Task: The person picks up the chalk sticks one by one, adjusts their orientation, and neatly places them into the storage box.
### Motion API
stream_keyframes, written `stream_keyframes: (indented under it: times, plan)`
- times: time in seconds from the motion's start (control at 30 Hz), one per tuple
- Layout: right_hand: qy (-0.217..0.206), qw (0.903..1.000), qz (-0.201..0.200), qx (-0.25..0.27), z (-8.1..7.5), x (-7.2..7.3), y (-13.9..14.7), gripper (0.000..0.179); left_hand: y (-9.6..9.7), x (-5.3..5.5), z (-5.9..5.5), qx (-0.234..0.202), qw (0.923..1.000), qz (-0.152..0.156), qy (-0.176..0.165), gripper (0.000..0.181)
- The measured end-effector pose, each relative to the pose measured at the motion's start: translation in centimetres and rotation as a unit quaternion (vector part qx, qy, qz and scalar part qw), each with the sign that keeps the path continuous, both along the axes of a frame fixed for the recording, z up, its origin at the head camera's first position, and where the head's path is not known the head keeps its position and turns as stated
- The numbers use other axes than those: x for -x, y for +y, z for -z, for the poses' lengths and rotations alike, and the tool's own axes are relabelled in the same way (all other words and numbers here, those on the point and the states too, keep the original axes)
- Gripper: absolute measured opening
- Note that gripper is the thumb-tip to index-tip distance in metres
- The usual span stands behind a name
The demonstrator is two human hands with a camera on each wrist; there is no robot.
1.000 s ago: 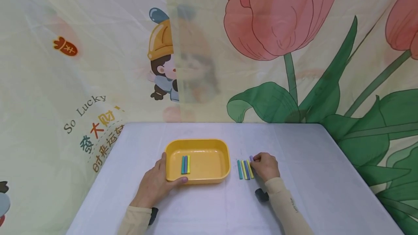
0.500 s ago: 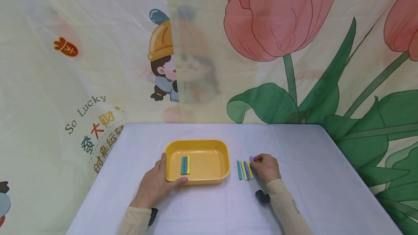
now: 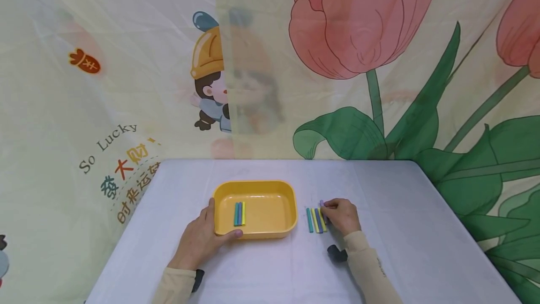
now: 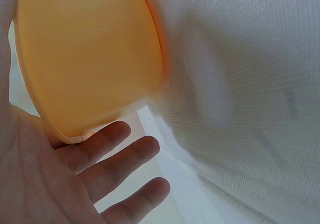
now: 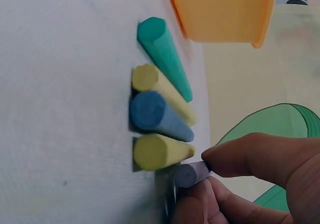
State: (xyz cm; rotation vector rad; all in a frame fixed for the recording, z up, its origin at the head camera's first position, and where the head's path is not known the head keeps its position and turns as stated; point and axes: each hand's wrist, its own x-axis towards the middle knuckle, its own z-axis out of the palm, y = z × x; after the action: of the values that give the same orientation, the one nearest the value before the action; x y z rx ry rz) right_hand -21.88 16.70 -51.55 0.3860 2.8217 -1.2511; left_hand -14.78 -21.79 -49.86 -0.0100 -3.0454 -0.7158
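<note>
My right hand (image 3: 343, 216) pinches a purple chalk stick (image 5: 186, 175) between thumb and fingers, at the right end of a row on the table. In the right wrist view, the row holds a teal chalk (image 5: 165, 57), a pale yellow chalk (image 5: 146, 78), a blue chalk (image 5: 150, 110) and another yellow chalk (image 5: 152, 151) beside the purple one. My left hand (image 3: 199, 240) rests on the near left corner of a yellow tray (image 3: 266, 235), thumb along its front and straight fingers at its left side. Inside the tray lie teal, blue and yellow chalks (image 3: 239, 214), side by side.
A white cloth (image 3: 261, 271) covers the table. Behind its far edge hangs a patterned curtain (image 3: 261, 140) with tulips. A dark wrist camera (image 3: 337, 253) sits under my right wrist, close above the cloth.
My right hand has shifted slightly left with the purple chalk, bringing it nearer the yellow one. The left hand and the tray stay in place.
</note>
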Motion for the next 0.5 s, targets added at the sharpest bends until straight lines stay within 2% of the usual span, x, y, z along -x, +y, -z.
stream_keyframes:
  times: [0.1, 0.3, 0.5]
  plan:
    - [-0.005, 0.9997, -0.002, 0.024, -0.3, -0.1, -0.1, 0.028, 0.0, 0.0, 0.0, 0.0, 1.0, 0.0, 0.002, 0.138]
    - [-0.045, 0.9967, 0.006, 0.068, -0.9, -0.2, -1.0, 0.032, 0.0, 0.0, 0.0, 0.001, 1.0, -0.002, 0.001, 0.138]
    - [-0.043, 0.9947, 0.003, 0.093, -1.3, -0.4, -2.1, 0.033, 0.0, 0.0, 0.1, 0.001, 1.0, -0.003, -0.002, 0.139]
